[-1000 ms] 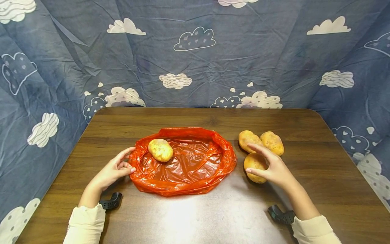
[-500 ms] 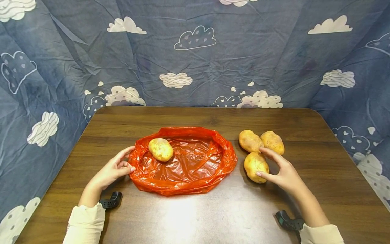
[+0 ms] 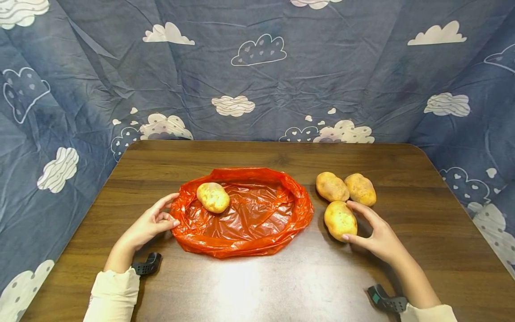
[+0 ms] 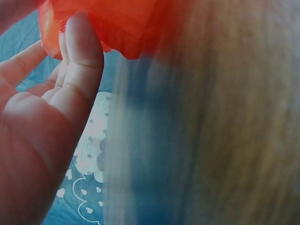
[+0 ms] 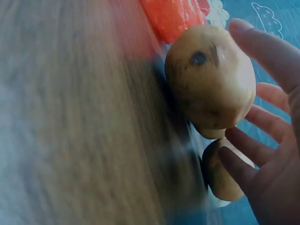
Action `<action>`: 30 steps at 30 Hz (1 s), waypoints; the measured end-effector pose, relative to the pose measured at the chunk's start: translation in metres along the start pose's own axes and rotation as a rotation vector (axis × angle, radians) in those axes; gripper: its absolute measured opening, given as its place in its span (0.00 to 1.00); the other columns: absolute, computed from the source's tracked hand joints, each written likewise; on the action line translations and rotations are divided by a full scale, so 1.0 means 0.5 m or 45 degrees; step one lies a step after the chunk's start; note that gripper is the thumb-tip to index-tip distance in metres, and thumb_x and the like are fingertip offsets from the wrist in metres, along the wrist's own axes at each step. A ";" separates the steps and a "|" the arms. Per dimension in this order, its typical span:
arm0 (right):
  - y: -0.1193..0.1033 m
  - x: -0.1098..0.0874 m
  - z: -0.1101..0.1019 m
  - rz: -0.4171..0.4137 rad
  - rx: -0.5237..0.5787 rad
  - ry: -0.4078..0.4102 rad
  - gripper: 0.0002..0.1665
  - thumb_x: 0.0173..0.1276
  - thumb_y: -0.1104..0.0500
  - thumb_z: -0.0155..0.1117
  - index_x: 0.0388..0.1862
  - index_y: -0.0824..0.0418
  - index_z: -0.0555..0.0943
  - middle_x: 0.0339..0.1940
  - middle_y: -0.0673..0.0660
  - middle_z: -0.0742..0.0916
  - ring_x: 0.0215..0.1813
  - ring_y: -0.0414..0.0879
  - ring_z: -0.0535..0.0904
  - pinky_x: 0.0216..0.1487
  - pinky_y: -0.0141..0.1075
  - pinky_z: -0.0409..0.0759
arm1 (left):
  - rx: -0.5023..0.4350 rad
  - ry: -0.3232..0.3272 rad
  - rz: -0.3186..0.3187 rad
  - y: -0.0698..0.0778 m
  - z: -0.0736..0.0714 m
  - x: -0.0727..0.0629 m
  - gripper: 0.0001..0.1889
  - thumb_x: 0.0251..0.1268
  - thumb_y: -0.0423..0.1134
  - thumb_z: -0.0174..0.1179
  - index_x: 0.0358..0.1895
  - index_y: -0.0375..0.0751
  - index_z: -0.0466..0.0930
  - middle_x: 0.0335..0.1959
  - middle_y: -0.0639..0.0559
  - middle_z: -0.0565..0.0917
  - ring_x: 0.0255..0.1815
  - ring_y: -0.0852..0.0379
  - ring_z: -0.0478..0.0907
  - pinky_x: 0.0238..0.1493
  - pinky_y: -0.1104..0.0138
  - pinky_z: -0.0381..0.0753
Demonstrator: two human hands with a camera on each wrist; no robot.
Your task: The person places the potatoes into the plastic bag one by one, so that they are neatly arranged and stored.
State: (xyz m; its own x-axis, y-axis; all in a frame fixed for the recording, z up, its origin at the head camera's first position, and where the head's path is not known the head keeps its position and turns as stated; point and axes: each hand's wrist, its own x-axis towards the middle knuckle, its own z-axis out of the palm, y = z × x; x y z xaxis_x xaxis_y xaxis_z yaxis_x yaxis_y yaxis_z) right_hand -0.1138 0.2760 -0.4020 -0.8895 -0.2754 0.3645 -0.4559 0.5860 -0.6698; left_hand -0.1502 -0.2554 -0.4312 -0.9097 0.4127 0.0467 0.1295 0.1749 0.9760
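A red plastic bag (image 3: 241,246) lies spread on the table with its rim rolled out, and one potato (image 3: 213,197) rests inside at its left. My left hand (image 3: 146,226) holds the bag's left rim; the left wrist view shows the red plastic (image 4: 126,28) between thumb and fingers. To the right of the bag lies another potato (image 3: 340,221). Around its right side my right hand (image 3: 380,237) is spread, thumb and forefinger at its edge, with gaps to the fingers in the right wrist view. Two more potatoes, one (image 3: 331,187) and another (image 3: 360,189), lie just behind it.
The brown wooden table (image 3: 281,154) ends at a blue cloth backdrop (image 3: 257,85) printed with clouds. Dark wrist-camera mounts, one (image 3: 147,264) by the left wrist and another (image 3: 386,298) by the right, sit close to the tabletop.
My right hand has drawn back to the right and slightly toward me, from over the near potato to its right edge. The left hand and the bag have stayed in place.
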 end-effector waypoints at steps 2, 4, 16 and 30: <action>0.001 -0.001 0.002 -0.017 0.013 -0.004 0.45 0.36 0.74 0.74 0.57 0.73 0.67 0.55 0.69 0.72 0.58 0.30 0.63 0.54 0.19 0.60 | 0.000 -0.001 0.002 0.000 0.000 0.000 0.36 0.56 0.22 0.55 0.67 0.33 0.48 0.52 0.36 0.62 0.31 0.58 0.74 0.28 0.68 0.76; 0.003 -0.002 0.005 -0.033 0.027 -0.011 0.45 0.36 0.74 0.74 0.57 0.74 0.67 0.55 0.70 0.72 0.59 0.31 0.62 0.54 0.19 0.60 | -0.002 -0.001 0.001 0.000 0.000 0.000 0.36 0.56 0.22 0.55 0.67 0.33 0.48 0.52 0.36 0.62 0.31 0.58 0.73 0.29 0.68 0.76; 0.003 -0.002 0.011 -0.018 0.033 -0.003 0.43 0.38 0.73 0.74 0.57 0.72 0.68 0.57 0.69 0.71 0.59 0.31 0.61 0.51 0.18 0.63 | -0.003 -0.003 -0.015 0.001 0.000 -0.003 0.36 0.56 0.23 0.55 0.67 0.33 0.48 0.52 0.34 0.62 0.31 0.57 0.73 0.29 0.68 0.76; 0.071 -0.009 0.021 -0.056 0.022 0.011 0.48 0.37 0.69 0.77 0.61 0.63 0.68 0.61 0.62 0.70 0.61 0.33 0.61 0.51 0.19 0.63 | -0.008 -0.008 -0.002 0.003 0.000 -0.001 0.36 0.56 0.22 0.55 0.67 0.32 0.48 0.52 0.34 0.62 0.31 0.57 0.73 0.30 0.68 0.76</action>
State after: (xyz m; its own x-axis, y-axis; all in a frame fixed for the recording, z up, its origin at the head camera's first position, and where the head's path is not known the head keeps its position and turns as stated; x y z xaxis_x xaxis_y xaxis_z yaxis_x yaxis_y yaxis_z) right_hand -0.1262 0.2900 -0.4342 -0.8682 -0.2941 0.3997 -0.4954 0.5600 -0.6640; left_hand -0.1494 -0.2553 -0.4299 -0.9075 0.4178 0.0438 0.1255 0.1701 0.9774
